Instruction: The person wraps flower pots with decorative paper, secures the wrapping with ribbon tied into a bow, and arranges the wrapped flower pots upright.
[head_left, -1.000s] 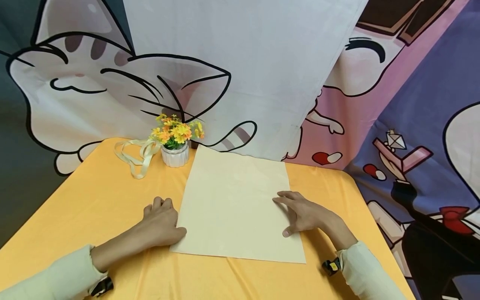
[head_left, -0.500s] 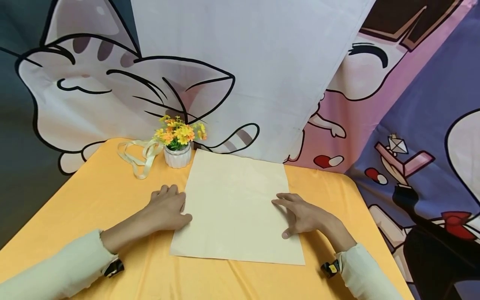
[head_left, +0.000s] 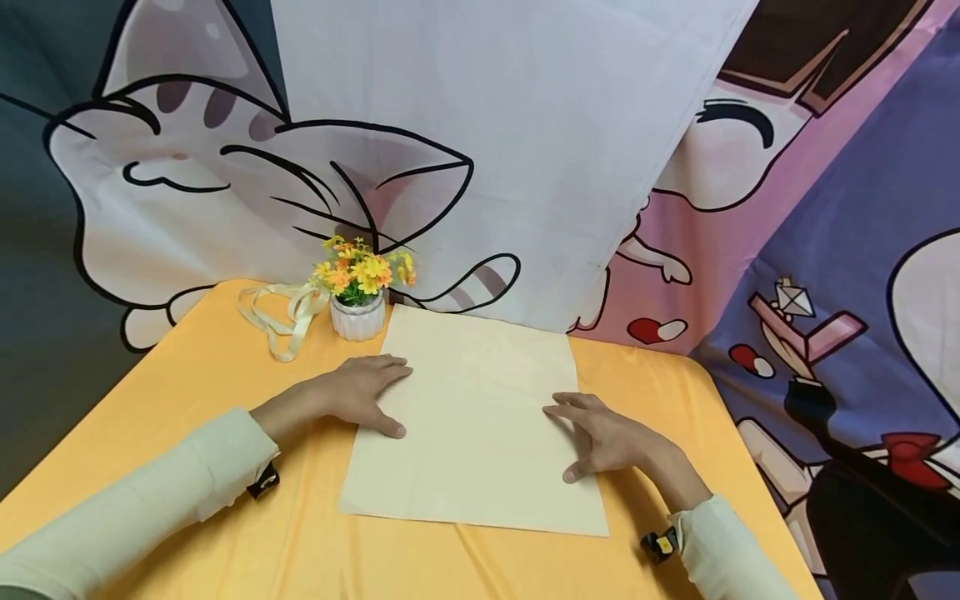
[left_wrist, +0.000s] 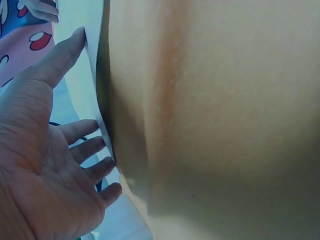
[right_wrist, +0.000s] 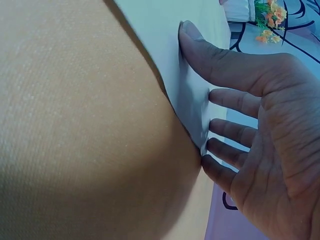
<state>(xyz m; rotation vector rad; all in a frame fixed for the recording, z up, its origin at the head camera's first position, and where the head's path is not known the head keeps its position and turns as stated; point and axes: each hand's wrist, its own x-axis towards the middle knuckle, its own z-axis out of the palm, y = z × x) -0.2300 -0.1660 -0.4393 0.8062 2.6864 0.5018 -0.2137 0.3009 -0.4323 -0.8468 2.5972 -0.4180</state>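
Note:
A cream, roughly square sheet of paper lies flat on the yellow cloth, its near edge facing me. At its left edge my left hand reaches over, palm down, fingers stretched out and thumb apart. The left wrist view has that hand with its fingers along the sheet's rim. My right hand rests on the right edge, thumb and fingers spread. Seen from the right wrist, the fingertips of this hand touch the paper near its edge. Neither hand grips anything.
A white ribbed pot with yellow and orange flowers stands behind the sheet's far left corner. Left of it lies a loose cream ribbon. Yellow cloth covers the table. A printed cartoon curtain hangs behind.
My left hand has slid forward and right along the sheet's left edge, and its curled fingers have straightened out over the paper. The right hand stays in place. The view has shifted slightly.

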